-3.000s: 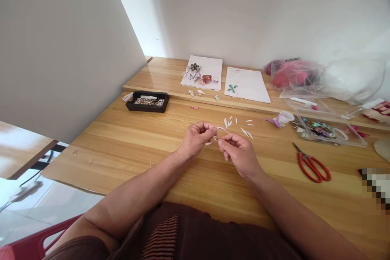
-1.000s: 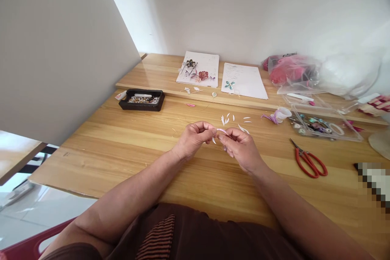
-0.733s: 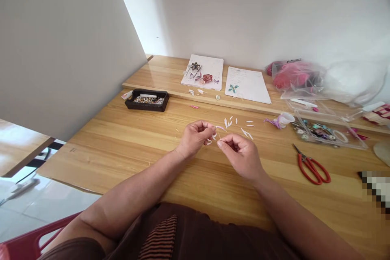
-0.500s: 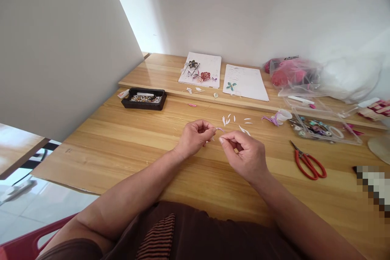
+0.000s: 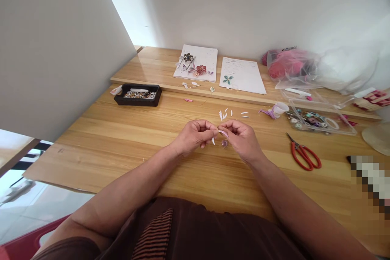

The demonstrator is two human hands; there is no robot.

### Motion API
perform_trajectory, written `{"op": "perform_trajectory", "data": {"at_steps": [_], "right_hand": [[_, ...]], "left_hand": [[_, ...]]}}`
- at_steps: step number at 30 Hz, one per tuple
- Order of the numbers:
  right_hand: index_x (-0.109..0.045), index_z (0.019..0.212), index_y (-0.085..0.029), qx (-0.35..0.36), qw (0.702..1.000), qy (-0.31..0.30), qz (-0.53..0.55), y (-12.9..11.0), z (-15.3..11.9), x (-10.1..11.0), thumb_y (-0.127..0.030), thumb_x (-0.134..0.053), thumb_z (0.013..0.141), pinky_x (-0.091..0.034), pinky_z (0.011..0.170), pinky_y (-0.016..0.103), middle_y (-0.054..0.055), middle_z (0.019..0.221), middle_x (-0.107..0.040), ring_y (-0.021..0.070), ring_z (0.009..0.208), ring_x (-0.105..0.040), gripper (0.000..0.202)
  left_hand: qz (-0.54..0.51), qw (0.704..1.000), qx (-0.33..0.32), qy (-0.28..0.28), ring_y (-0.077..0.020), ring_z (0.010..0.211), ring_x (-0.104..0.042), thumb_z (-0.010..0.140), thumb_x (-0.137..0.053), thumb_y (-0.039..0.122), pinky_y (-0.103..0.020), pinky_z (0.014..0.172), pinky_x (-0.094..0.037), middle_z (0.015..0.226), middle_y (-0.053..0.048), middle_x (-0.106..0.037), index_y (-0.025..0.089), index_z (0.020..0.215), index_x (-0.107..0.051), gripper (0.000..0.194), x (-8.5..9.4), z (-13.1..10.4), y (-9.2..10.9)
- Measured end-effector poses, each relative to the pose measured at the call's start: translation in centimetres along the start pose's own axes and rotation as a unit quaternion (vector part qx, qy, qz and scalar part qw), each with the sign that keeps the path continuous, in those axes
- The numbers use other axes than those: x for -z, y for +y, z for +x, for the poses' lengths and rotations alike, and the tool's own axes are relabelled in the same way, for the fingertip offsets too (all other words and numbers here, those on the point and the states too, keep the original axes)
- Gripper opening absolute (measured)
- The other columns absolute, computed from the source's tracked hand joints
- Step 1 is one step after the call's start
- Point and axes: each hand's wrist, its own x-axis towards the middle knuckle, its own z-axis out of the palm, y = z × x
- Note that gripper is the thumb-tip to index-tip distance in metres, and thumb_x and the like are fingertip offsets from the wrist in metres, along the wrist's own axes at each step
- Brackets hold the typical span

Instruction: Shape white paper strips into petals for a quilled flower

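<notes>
My left hand is closed in a pinch on one end of a thin curved petal piece, part white and part light purple. Fingers of my right hand pinch at the other end, where thread may be hidden between them. A small purple bundle of thread shows just below the piece. Under my left fingertips is a white petal cutout. More white petal cutouts lie on the wood beyond both hands.
Red-handled scissors lie to the right, near a clear box of beads. Purple thread trails beside a white cup. A black tray of beads stands left. Paper sheets with wire flowers rest on the raised shelf.
My right hand has moved up and inward, closer to my left hand, onto the piece. The purple thread bundle now shows below. The camera view has shifted slightly.
</notes>
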Motion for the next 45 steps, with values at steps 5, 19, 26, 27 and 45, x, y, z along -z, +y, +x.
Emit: {"op": "perform_trajectory", "data": {"at_steps": [5,19,26,27,45], "right_hand": [[-0.067,0.075,-0.020,0.051,0.997,0.056,-0.033,-0.6,-0.3,-0.3,-0.039,-0.075,0.078,-0.045,0.042,0.023,-0.003,0.056,-0.058,0.0099,0.046,-0.049,0.021],[-0.064,0.070,-0.020,0.006,1.000,-0.008,0.012,0.0,-0.9,-1.2,-0.044,-0.075,0.078,-0.031,0.042,0.024,-0.005,0.052,-0.049,0.0086,0.044,-0.038,0.028],[-0.066,0.073,-0.019,0.032,0.998,-0.011,-0.049,-0.5,-2.0,-2.1,-0.039,-0.071,0.083,-0.035,0.047,0.025,-0.003,0.059,-0.053,0.0098,0.049,-0.043,0.022],[-0.066,0.074,-0.019,0.032,0.998,-0.010,-0.053,-0.5,-2.1,-2.1,-0.039,-0.070,0.083,-0.035,0.047,0.025,-0.003,0.060,-0.053,0.0099,0.050,-0.043,0.022],[-0.069,0.081,-0.019,0.165,0.963,0.042,-0.208,-1.8,-3.5,-1.7,-0.026,-0.065,0.089,-0.039,0.050,0.024,-0.003,0.061,-0.057,0.0099,0.051,-0.045,0.011]], "left_hand": [[-0.013,1.000,0.018,-0.003,-0.0051,0.049,-0.047,0.071,-0.081,0.038,-0.018,0.041,-0.032,0.066,0.001,-0.063,0.015,0.074,-0.066,0.027,0.0,0.1,-0.2],[-0.061,0.994,-0.043,0.082,-0.0053,0.049,-0.046,0.068,-0.082,0.043,-0.018,0.041,-0.033,0.063,0.002,-0.060,0.015,0.074,-0.063,0.034,-0.1,0.5,-0.2],[-0.001,0.983,-0.104,0.153,-0.0054,0.048,-0.046,0.074,-0.077,0.040,-0.019,0.045,-0.036,0.065,0.003,-0.059,0.015,0.076,-0.062,0.029,-0.1,0.5,-0.2],[0.008,0.980,-0.113,0.160,-0.0057,0.049,-0.046,0.074,-0.076,0.039,-0.019,0.045,-0.037,0.064,0.003,-0.059,0.015,0.076,-0.062,0.028,-0.1,0.5,-0.2],[0.084,0.976,-0.121,0.162,-0.0070,0.054,-0.047,0.075,-0.073,0.033,-0.020,0.050,-0.037,0.066,0.001,-0.061,0.015,0.074,-0.063,0.020,-0.1,0.4,-0.2]]}}
